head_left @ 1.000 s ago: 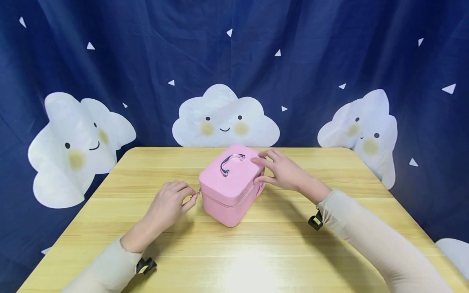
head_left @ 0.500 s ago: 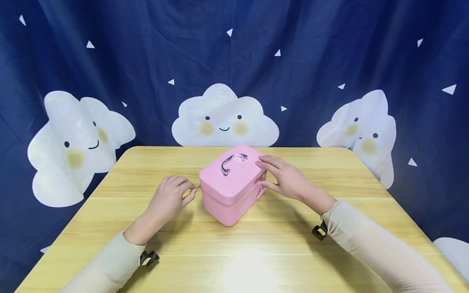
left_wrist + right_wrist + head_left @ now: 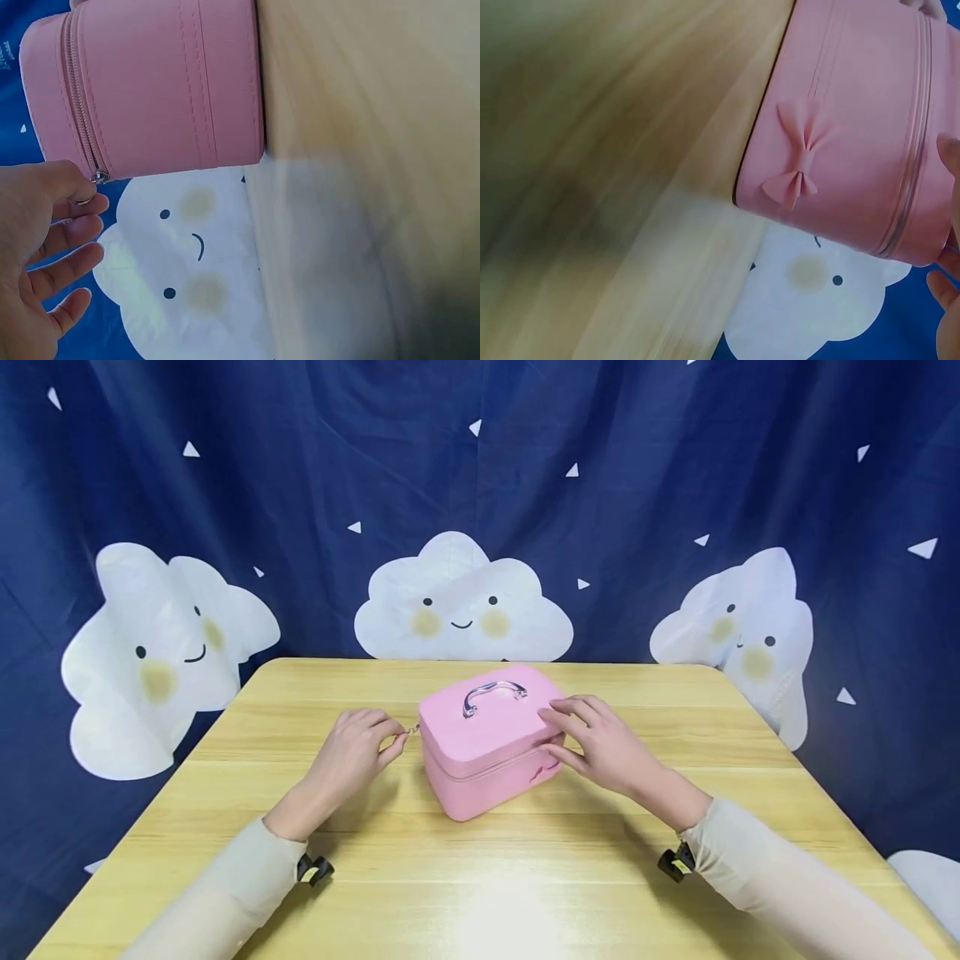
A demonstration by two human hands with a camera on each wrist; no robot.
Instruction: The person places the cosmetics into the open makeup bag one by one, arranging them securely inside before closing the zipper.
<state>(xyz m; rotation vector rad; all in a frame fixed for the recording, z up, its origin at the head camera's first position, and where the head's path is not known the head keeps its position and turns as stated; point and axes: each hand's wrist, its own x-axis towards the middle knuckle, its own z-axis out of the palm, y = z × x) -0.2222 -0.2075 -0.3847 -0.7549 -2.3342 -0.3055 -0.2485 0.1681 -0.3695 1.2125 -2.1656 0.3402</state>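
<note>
A pink zippered cosmetic case (image 3: 480, 727) stands upright on the wooden table, its lid down and a silver handle (image 3: 491, 691) on top. At its left end my left hand (image 3: 352, 747) pinches the small metal zipper pull (image 3: 100, 178) between thumb and forefinger, the other fingers loosely bent. Across the right end of the lid lie the fingers of my right hand (image 3: 603, 743), with the thumb against the front side, so the hand grips that corner. A pink bow (image 3: 802, 161) decorates the front, partly covered by the right hand in the head view. What the case contains is hidden.
The light wooden table (image 3: 405, 893) has its far edge just behind the case. Beyond it hangs a dark blue curtain (image 3: 622, 460) printed with white clouds. Each wrist wears a small black camera.
The case has turned, its right end swinging toward me, so the front side shows more. My right hand moved right and nearer with it. My left hand keeps pinching the zipper pull, slightly farther away.
</note>
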